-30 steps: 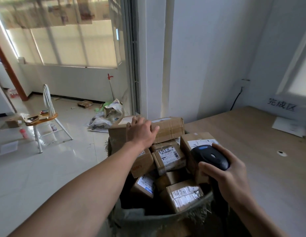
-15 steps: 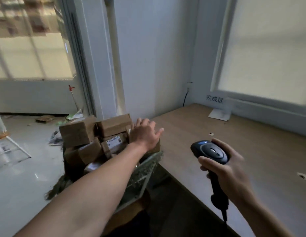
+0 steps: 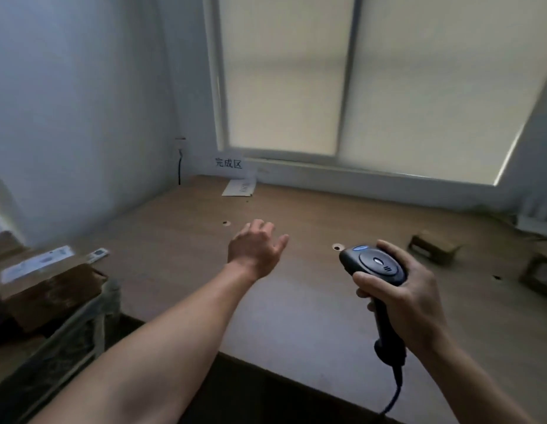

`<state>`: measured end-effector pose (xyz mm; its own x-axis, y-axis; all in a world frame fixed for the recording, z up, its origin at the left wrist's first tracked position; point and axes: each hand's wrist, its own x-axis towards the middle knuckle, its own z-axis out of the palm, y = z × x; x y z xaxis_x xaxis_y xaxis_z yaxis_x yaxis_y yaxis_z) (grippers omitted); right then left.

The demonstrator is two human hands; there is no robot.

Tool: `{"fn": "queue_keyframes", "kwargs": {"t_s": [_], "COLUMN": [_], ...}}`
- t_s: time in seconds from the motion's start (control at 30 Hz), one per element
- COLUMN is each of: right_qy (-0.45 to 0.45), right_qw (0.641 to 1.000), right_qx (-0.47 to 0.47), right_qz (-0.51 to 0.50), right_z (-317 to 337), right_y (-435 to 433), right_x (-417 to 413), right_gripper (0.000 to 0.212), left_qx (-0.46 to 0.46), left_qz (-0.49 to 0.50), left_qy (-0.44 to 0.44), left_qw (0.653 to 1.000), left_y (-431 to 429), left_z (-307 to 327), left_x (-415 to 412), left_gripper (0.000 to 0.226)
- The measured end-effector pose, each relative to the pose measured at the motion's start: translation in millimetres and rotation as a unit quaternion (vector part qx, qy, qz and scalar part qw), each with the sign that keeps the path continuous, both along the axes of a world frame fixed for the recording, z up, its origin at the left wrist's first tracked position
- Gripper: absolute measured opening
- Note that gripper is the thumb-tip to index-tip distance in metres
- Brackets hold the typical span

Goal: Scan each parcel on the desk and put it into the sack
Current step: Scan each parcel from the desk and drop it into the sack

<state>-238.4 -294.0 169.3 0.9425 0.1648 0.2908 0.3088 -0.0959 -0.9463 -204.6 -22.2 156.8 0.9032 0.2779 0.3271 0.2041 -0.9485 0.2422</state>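
Left hand [image 3: 255, 250] is hovering over the desk [image 3: 296, 316], fingers loose, holding nothing. Right hand [image 3: 409, 298] is gripping the scanner [image 3: 373, 266]. A small parcel [image 3: 435, 244] is sitting far right on the desk; the sack [image 3: 82, 319] is standing left, holding boxes [image 3: 49, 283].

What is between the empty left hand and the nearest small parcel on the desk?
Head view: bare desk with a round hole, then the scanner that the right hand grips.

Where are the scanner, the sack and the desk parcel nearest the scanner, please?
scanner [image 3: 374, 263]: head view, on its round black head.
sack [image 3: 82, 322]: head view, on its grey rim.
parcel [image 3: 435, 244]: head view, on its brown top face.
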Motion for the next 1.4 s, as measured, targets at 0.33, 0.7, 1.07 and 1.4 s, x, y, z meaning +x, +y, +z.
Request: {"fn": "queue_keyframes", "kwargs": {"t_s": [0.33,0.7,1.07,1.4], "right_qy": [0.037,0.076,0.114,0.15], "right_qw": [0.976,0.935,0.943,0.945], "right_qx": [-0.008,0.051,0.073,0.076], "right_qz": [-0.214,-0.342,-0.304,-0.281], "right_z": [-12,-43,-70,-80], "right_y": [-140,-226,-309,-368], "right_x": [74,114,183,215], "right_gripper": [0.085,0.075,0.083,0.088], "left_qx": [-0.001,0.041,0.042,0.036], "left_qz": [-0.172,-0.29,-0.247,-0.226], "left_qy": [0.129,0.249,0.27,0.28], "left_qw": [0.977,0.923,0.929,0.932], "left_y": [-161,-295,-366,-428], "left_z": [-43,-96,-109,-114], "left_x": [180,257,308,320], "left_gripper": [0.061,0.067,0.068,0.066]}}
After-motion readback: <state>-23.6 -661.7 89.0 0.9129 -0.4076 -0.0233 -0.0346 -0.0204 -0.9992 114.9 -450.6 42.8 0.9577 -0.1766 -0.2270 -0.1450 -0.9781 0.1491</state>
